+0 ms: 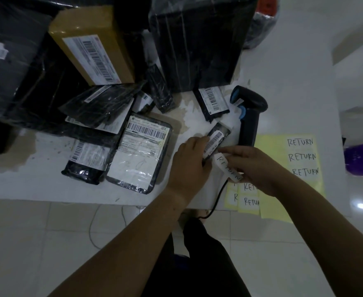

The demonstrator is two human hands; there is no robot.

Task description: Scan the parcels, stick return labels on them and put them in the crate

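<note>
My left hand [187, 161] grips a small black parcel [218, 135] with a white barcode sticker, holding it just above the white table [47, 185]. My right hand [255, 168] pinches a white "RETURN" label [227, 168] whose upper end touches the parcel's near end. The black barcode scanner [249, 112] with blue trim lies on the table just behind both hands. Yellow sheets of RETURN labels [300, 157] lie to the right, partly under my right forearm. No crate is in view.
Several black-wrapped parcels [142, 151] with barcode stickers lie left of my hands. A brown box [94, 46] and a big black wrapped box [199, 43] stand behind. The scanner cable [217, 198] drops over the table's front edge. A purple bag [362, 157] sits at the right.
</note>
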